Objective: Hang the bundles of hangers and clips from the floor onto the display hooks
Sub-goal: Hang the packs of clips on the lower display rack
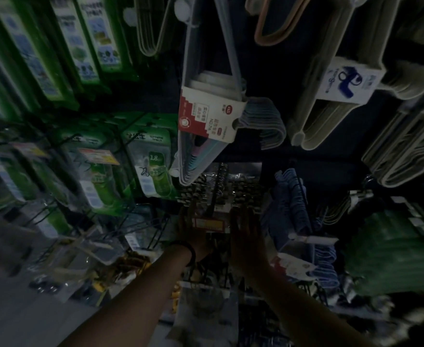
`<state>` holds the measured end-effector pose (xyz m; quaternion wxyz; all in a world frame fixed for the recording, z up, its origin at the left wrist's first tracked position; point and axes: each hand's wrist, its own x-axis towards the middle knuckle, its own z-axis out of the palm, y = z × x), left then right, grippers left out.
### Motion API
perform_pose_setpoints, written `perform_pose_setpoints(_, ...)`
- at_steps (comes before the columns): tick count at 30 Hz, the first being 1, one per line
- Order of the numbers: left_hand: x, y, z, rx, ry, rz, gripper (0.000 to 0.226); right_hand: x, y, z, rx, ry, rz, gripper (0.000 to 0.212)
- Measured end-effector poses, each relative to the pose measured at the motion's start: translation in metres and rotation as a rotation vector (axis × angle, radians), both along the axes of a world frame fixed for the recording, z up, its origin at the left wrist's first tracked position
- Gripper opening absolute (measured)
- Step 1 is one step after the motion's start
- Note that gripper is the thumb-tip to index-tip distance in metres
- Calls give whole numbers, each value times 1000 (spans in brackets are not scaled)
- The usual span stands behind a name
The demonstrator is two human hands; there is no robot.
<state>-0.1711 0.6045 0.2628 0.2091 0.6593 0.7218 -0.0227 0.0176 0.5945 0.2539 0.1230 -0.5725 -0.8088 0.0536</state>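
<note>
Both forearms raised toward the dim display. Left hand [193, 230], black band at the wrist, at the left edge of a clear bag of clips [222, 189]; grip too dark to tell. Right hand [246, 236] flat against the bag's right side, fingers straight. Higher up, banded pastel hangers [206, 116] hanging from a hook.

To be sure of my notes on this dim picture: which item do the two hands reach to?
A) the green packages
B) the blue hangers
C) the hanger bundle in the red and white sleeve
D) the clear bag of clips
D: the left hand and the right hand are both at the clear bag of clips, one on each side of its orange label.
</note>
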Motion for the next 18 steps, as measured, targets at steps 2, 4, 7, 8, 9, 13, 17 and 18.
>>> perform_pose_setpoints(2,-3,-9,9,134,-164,70,102,2,-3,3,-1,5,33,102)
perform_pose_setpoints(4,-9,-13,6,178,-214,81,105,1,-7,7,-2,-12,58,101)
perform_pose_setpoints(7,-20,-20,-2,169,-205,18,84,2,-20,11,-69,77,61,97)
perform_pose_setpoints(8,-18,-33,13,162,-260,-6,71,3,-27,14,-59,95,42,95)
perform_pose_setpoints(9,-17,-43,22,170,-292,-20,60,3,-35,21,-61,118,22,93)
perform_pose_setpoints(13,-18,-110,75,102,-287,-84,35,5,-81,57,-72,138,-20,86)
perform_pose_setpoints(17,-40,-177,93,151,-358,-117,22,1,-143,84,-2,154,-29,42)
perform_pose_setpoints(18,-50,-195,84,141,-407,-133,23,2,-160,90,12,170,-25,26)
